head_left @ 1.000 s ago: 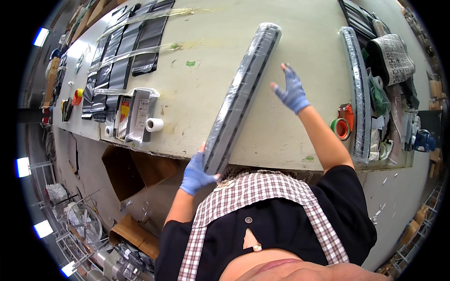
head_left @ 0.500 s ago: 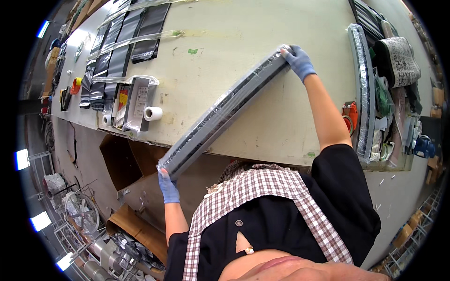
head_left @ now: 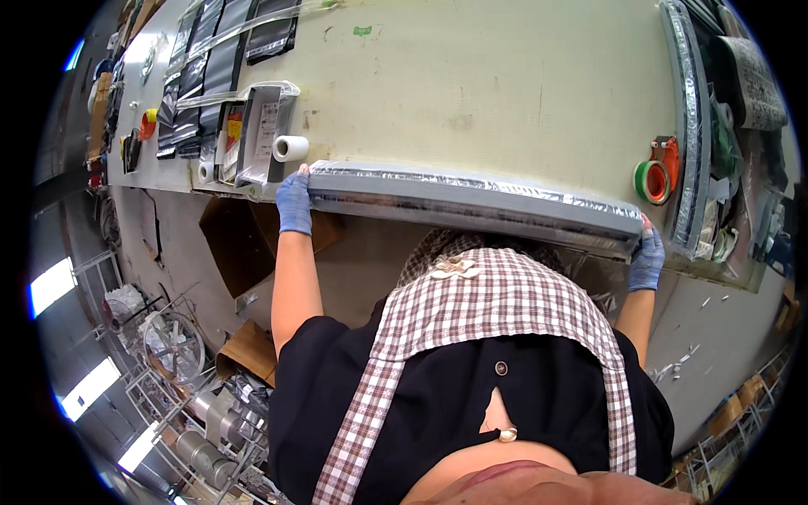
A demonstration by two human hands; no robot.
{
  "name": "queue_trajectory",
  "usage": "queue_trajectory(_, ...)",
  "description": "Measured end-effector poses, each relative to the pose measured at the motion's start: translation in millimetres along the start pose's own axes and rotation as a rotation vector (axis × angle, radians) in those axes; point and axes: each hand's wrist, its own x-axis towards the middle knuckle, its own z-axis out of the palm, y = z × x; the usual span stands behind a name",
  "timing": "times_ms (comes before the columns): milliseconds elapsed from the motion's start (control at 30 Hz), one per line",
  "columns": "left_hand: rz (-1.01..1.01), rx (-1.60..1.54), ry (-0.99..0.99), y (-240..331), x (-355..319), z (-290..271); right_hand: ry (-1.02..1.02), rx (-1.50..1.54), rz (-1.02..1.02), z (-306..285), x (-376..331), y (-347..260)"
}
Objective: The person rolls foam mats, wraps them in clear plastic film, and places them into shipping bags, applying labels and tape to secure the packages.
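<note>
A long grey bundle, apparently bars or profiles in clear plastic film, lies across the near edge of the pale worktable in front of my checked apron. My left hand, in a blue fingerless glove, grips its left end. At the other end, my right hand in a matching glove is closed on the bundle's right tip. The bundle slants slightly, its right end nearer me. Part of each hand's grip is hidden behind the bundle ends.
An orange tape dispenser with a green-cored roll rests beside another long wrapped bundle on the right. To the left are a white roll, an open grey box and black plastic sleeves. Below sits an open cardboard box.
The bundle has swung from a steep diagonal to nearly parallel with the table's near edge. My right hand has come down toward me with its end; my left hand has risen slightly.
</note>
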Motion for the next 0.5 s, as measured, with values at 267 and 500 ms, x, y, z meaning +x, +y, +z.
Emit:
queue_trajectory(267,-0.211,0.078,0.097,13,34,-18,-0.075,-0.286,-0.061,-38,11,14)
queue_trajectory(500,-0.281,-0.185,-0.309,-13,34,-58,-0.075,-0.046,-0.046,-49,37,33)
